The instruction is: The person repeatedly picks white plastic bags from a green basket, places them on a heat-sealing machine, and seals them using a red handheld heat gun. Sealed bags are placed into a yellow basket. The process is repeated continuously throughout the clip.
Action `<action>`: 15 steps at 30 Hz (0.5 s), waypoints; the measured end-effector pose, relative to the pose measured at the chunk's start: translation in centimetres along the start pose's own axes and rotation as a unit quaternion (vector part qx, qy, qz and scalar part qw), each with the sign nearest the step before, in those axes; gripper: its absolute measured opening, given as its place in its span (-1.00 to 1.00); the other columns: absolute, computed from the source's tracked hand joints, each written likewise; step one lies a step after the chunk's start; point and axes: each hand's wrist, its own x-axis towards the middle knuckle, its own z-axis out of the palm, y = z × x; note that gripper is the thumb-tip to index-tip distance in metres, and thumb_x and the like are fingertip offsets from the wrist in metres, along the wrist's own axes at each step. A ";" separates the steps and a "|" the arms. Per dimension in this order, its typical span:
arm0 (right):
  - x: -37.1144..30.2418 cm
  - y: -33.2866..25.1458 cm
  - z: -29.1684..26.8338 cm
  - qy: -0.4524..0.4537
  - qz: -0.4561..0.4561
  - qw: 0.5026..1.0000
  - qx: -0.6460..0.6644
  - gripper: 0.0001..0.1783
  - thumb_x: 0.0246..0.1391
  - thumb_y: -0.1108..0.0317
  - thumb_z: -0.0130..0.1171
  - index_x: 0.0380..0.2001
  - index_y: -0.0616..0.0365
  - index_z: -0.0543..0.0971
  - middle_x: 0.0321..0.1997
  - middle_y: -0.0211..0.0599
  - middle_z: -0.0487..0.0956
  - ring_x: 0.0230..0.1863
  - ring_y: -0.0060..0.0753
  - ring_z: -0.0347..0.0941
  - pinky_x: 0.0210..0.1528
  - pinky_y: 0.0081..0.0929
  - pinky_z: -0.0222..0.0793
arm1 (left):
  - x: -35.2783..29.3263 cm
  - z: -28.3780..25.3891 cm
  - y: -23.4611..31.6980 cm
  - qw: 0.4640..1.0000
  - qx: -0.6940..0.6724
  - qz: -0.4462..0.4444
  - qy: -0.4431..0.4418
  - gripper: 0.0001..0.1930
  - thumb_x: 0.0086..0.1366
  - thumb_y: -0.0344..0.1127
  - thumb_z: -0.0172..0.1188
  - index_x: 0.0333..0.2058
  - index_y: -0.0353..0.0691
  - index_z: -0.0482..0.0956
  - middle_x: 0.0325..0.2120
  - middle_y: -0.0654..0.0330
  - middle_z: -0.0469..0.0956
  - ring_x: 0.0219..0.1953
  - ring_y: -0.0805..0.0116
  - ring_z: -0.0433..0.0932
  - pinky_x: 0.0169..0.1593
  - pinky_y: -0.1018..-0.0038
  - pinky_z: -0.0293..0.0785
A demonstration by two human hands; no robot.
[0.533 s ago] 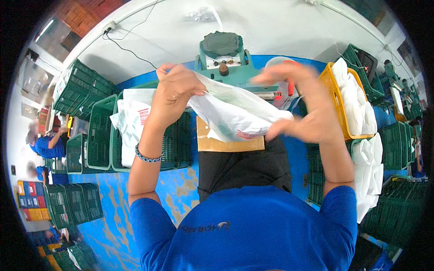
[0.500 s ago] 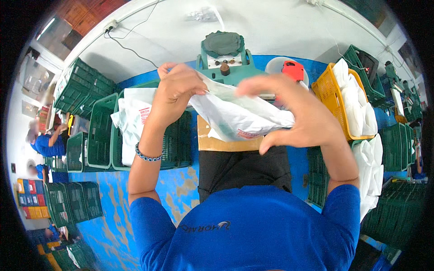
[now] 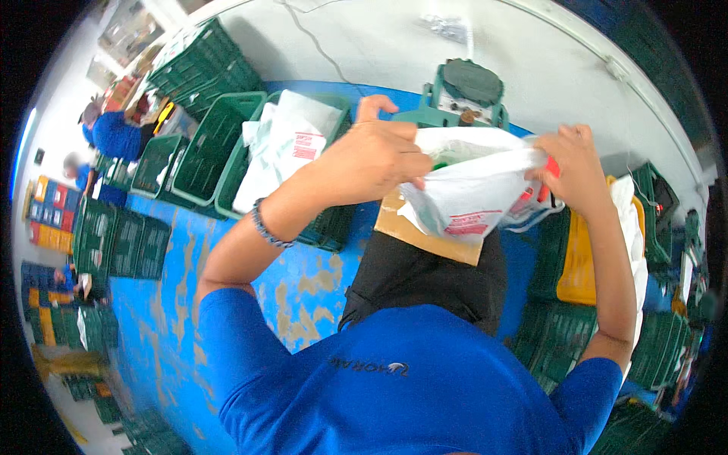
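Observation:
Between my two hands hangs a white bag [image 3: 474, 193] with red print on its lower front. Its mouth is spread apart, and something green shows inside, too little of it to name. My left hand [image 3: 383, 155] pinches the bag's left rim. The right rim is gripped by my right hand [image 3: 572, 167], its fingers closed on the bag. Below the bag, a brown board [image 3: 436, 235] shows over my lap. A green machine [image 3: 470, 87] with a dark padded top stands just beyond the bag.
At the left, a green crate [image 3: 221, 199] holds several white bags [image 3: 292, 144]. More green crates [image 3: 201, 64] are stacked behind it. To my right stands a yellow crate [image 3: 584, 258] with white bags. Another person [image 3: 117, 135] in blue is at the far left.
The bag has gone from slanted and slack to held up with its mouth spread. My right hand has closed on its right rim. The view has turned toward the left.

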 end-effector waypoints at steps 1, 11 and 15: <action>0.0 0.0 -0.6 0.010 0.002 1.000 -0.014 -0.75 -0.16 0.19 0.25 -0.43 0.07 0.48 -0.46 -0.35 0.50 -0.29 -0.22 0.33 -0.10 -0.27 0.09 | 0.1 -0.4 -0.2 1.000 -0.005 0.016 0.008 -0.93 0.01 -0.37 0.19 -0.58 -0.02 0.50 -0.63 0.39 0.44 -0.35 0.41 0.46 0.02 0.13 0.09; -2.0 1.3 -4.2 0.098 0.001 0.993 -0.064 -0.83 -0.17 0.26 0.24 -0.53 0.04 0.47 -0.51 -0.43 0.40 -0.36 -0.28 0.25 -0.25 -0.36 0.09 | 3.3 -4.4 -4.0 0.995 0.075 -0.006 0.066 -0.94 0.01 -0.33 0.21 -0.60 -0.05 0.55 -0.52 0.39 0.48 -0.26 0.43 0.43 0.05 0.13 0.03; -2.6 0.7 -0.3 0.079 0.037 0.996 -0.036 -0.75 -0.22 0.21 0.29 -0.54 0.08 0.46 -0.41 -0.38 0.44 -0.29 -0.22 0.29 -0.13 -0.34 0.15 | 1.5 -0.5 -3.6 0.996 0.075 -0.039 0.029 -0.80 -0.06 -0.25 0.32 -0.59 -0.16 0.48 -0.42 0.24 0.46 -0.09 0.18 0.34 0.07 0.15 0.04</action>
